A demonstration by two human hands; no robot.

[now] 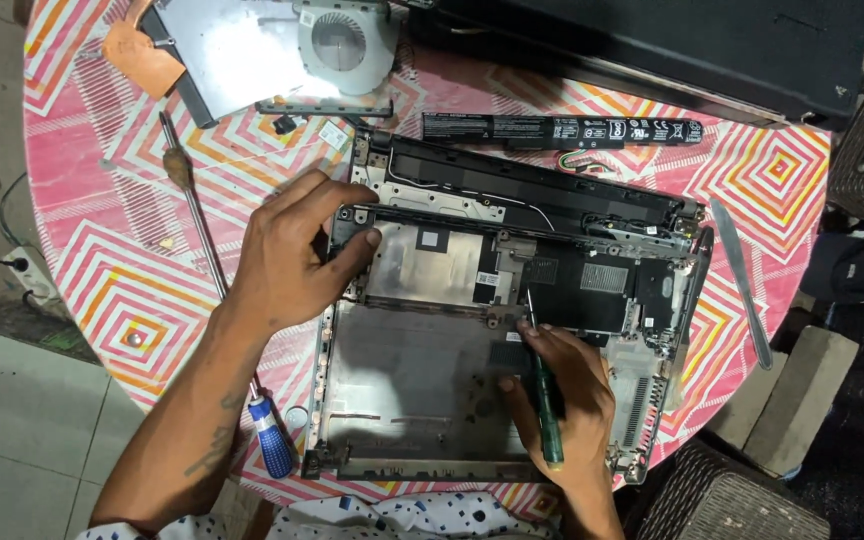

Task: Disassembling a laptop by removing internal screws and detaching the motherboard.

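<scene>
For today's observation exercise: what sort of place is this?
Probably an informal electronics repair spot: an opened grey laptop shell, a loose round cooling fan and a long black battery bar on a pink patterned table.

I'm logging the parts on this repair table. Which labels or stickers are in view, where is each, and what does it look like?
Battery label: on the long black battery bar above the laptop chassis; dark strip, small white marks.
Small sticker: inside the chassis, between the left hand and right hand; white rectangle.
Loose tag: on the tablecloth below the fan; small, white, squarish.
</scene>
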